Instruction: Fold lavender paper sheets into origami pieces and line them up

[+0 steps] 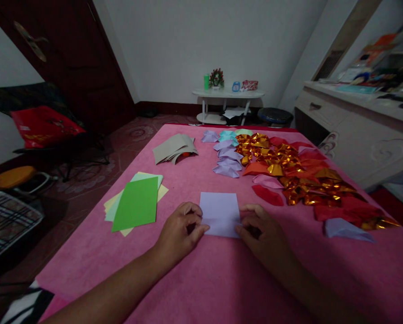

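Note:
A sheet of lavender paper is held by its two sides just above the pink cloth, near the middle of the view. My left hand pinches its left edge between thumb and fingers. On the opposite edge, my right hand grips the paper the same way. Left of my hands lies a small stack of coloured sheets with a green sheet on top. Beyond it is a pile of grey sheets, curled at the edges. Several folded lavender paper pieces sit in a column farther off.
Many folded gold foil pieces and red paper pieces cover the right side of the pink cloth. A dresser stands at the right, a chair with a red bag at the left, and a small white table by the wall.

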{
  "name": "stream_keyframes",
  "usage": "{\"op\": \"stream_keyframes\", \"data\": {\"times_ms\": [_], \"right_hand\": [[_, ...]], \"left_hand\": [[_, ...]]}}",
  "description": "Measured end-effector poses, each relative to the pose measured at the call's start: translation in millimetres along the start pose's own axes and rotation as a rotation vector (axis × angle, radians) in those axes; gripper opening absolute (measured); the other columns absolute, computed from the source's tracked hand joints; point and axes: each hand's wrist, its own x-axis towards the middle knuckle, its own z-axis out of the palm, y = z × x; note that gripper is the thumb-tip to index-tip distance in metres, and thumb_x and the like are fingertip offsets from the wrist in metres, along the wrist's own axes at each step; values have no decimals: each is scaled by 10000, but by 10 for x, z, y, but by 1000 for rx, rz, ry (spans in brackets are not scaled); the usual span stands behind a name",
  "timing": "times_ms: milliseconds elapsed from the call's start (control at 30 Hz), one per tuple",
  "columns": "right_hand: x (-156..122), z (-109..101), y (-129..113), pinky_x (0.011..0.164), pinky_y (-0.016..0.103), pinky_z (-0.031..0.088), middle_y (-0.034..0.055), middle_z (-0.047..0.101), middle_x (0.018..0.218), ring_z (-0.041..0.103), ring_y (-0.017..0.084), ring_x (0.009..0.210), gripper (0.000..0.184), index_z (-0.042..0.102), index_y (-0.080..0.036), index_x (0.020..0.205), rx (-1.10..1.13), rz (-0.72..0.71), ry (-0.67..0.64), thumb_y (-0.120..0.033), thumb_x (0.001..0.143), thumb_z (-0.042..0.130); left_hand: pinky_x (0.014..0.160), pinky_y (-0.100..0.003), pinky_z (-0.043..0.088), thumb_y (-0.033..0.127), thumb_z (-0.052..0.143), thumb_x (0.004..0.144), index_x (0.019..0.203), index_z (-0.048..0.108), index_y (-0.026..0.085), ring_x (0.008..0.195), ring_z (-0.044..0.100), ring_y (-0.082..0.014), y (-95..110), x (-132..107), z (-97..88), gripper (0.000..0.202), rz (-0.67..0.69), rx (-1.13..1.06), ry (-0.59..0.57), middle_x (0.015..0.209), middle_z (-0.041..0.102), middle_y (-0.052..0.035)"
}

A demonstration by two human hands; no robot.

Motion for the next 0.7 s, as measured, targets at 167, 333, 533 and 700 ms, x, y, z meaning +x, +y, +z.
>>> {"op": "stream_keyframes", "data": {"times_ms": [167, 333, 533, 700], "right_hand": [[27, 9, 6, 596, 275, 428, 45, 589, 1060, 582, 161, 731, 185, 523, -188, 537, -5, 82, -11, -229, 694, 612], [14, 13, -6, 572, 245, 406, 17, 614, 849, 557, 150, 684, 155, 548, -194, 562, 178, 110, -1, -232, 691, 623], [-32, 36, -32, 517, 232, 376, -27, 532, 593, 487, 132, 566, 195, 565, -194, 588, 442, 182, 86, -320, 706, 656], [250, -68, -140, 537, 239, 416, -2, 565, 647, 513, 139, 593, 212, 578, -188, 610, 626, 163, 274, -347, 672, 703]], "left_hand": [[860, -359, 432, 288, 691, 722, 616, 608, 164, 1009, 499, -222, 9, 8, -6, 183, -30, 71, 21, 1071, 537, -68], [889, -376, 417, 324, 711, 710, 715, 673, 190, 1044, 483, -235, -38, 8, -26, 139, 3, 40, -7, 1094, 538, -74], [839, -333, 435, 307, 704, 724, 810, 724, 201, 963, 540, -209, -60, 15, -47, 138, 6, -127, -19, 991, 596, -72], [731, -279, 468, 326, 673, 749, 730, 701, 129, 793, 601, -174, 13, 330, -117, 199, -99, -531, -70, 858, 656, -81]]}}
